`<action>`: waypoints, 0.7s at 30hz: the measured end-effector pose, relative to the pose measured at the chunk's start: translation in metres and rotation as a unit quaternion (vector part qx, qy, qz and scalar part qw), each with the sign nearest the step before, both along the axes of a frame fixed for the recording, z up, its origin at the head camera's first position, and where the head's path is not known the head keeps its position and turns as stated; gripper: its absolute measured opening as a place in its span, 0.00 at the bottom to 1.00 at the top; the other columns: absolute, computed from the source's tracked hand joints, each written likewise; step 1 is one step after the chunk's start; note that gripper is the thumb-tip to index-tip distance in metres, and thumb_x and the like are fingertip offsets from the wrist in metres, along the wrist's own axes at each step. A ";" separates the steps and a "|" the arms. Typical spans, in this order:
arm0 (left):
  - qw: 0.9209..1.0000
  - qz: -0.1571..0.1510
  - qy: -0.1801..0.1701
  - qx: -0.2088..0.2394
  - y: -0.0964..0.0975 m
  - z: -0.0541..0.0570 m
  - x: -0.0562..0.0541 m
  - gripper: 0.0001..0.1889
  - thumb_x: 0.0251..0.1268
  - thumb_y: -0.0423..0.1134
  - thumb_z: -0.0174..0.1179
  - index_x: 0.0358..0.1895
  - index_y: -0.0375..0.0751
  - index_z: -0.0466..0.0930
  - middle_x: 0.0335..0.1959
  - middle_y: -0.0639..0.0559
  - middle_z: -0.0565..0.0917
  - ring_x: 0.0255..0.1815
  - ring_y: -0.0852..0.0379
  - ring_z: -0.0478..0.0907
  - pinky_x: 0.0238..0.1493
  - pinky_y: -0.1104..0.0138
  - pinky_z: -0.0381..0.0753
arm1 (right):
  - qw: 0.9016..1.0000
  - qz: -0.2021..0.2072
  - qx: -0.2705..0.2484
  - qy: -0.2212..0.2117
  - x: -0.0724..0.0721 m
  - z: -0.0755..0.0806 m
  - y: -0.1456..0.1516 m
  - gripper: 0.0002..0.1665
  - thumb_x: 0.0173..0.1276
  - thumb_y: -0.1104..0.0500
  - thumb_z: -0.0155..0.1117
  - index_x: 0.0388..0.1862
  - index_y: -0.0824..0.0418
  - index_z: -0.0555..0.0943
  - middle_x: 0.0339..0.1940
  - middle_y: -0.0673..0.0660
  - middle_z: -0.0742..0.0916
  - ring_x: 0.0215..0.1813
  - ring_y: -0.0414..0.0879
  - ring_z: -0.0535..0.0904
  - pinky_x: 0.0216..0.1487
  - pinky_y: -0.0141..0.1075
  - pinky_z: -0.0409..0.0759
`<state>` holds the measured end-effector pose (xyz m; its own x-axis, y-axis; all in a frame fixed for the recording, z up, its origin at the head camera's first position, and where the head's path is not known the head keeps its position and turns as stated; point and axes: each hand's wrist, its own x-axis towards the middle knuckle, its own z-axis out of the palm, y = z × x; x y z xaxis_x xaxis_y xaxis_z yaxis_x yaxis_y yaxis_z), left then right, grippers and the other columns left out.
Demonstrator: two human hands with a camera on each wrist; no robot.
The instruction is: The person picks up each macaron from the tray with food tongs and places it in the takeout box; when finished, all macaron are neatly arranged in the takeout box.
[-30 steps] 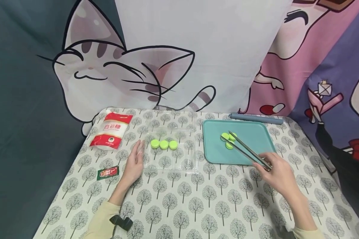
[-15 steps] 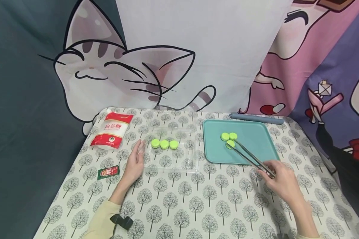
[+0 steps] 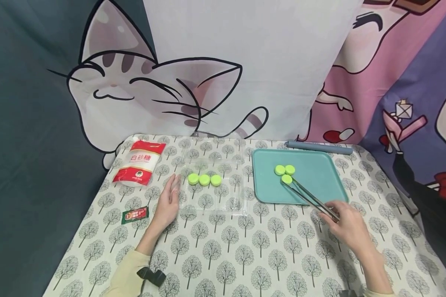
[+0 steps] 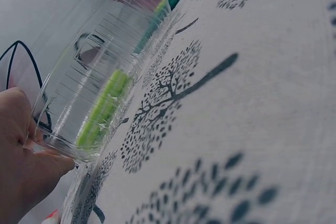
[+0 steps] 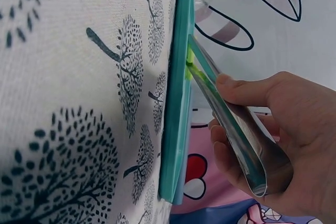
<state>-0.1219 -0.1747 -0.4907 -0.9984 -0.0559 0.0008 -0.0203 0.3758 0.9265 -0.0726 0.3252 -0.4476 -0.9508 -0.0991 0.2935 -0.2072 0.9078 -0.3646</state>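
Observation:
My right hand point(image 3: 347, 225) holds metal tongs point(image 5: 244, 142) between thumb and fingers over the teal tray point(image 3: 319, 181). The tongs' tips stand on either side of the nearest green macaron point(image 3: 286, 179); whether they squeeze it I cannot tell. Two more green macarons point(image 3: 284, 170) lie just behind it on the tray. My left hand point(image 3: 167, 204) rests against the left side of a clear plastic container point(image 3: 228, 204), its fingers fairly straight along the wall. Three green macarons point(image 3: 204, 180) sit in a row inside the container, also showing through its wall in the left wrist view.
A red and white sugar bag point(image 3: 139, 163) lies at the back left. In front of it is a small green and red packet point(image 3: 135, 215). The container's lid point(image 3: 213, 149) stands open at the back. A grey-blue roll point(image 3: 319, 147) lies behind the tray.
The tongs have shifted from between the tray's macarons down to the nearest one, with their tips drawing closer together. My right hand moved slightly right and down; the left hand stayed put.

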 end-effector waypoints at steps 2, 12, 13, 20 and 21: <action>1.000 -0.001 -0.002 0.001 0.000 0.000 0.000 0.31 0.81 0.34 0.41 0.82 0.40 0.45 0.83 0.42 0.52 0.84 0.41 0.46 0.86 0.49 0.43 | 1.000 0.004 0.001 0.013 0.000 -0.001 0.000 0.21 0.54 0.62 0.80 0.44 0.68 0.83 0.29 0.57 0.85 0.28 0.44 0.75 0.24 0.31 0.72; 1.000 -0.001 0.007 -0.004 -0.001 -0.001 0.000 0.31 0.81 0.34 0.41 0.82 0.39 0.46 0.83 0.40 0.53 0.84 0.40 0.47 0.86 0.49 0.44 | 1.000 0.004 -0.006 0.016 0.002 -0.003 0.002 0.21 0.55 0.61 0.79 0.45 0.67 0.83 0.31 0.59 0.85 0.28 0.44 0.75 0.25 0.30 0.69; 1.000 -0.002 0.006 -0.004 -0.001 -0.001 0.000 0.31 0.81 0.34 0.41 0.82 0.39 0.46 0.83 0.40 0.53 0.84 0.40 0.47 0.86 0.49 0.44 | 1.000 0.002 -0.008 0.012 0.002 -0.002 0.002 0.21 0.56 0.61 0.79 0.46 0.67 0.82 0.32 0.59 0.85 0.29 0.44 0.75 0.25 0.30 0.70; 1.000 -0.002 0.003 -0.003 -0.001 -0.001 0.000 0.31 0.81 0.33 0.41 0.82 0.39 0.46 0.83 0.40 0.54 0.84 0.41 0.47 0.86 0.50 0.43 | 1.000 -0.003 -0.027 -0.001 0.004 0.006 -0.001 0.23 0.58 0.61 0.78 0.50 0.69 0.81 0.34 0.62 0.86 0.26 0.39 0.73 0.23 0.28 0.71; 1.000 -0.002 0.004 -0.003 -0.001 -0.002 0.000 0.31 0.81 0.33 0.41 0.82 0.39 0.46 0.82 0.40 0.54 0.84 0.40 0.47 0.86 0.49 0.44 | 1.000 -0.002 -0.028 0.004 0.004 0.007 -0.001 0.24 0.58 0.62 0.78 0.50 0.69 0.81 0.34 0.61 0.86 0.26 0.39 0.73 0.23 0.28 0.71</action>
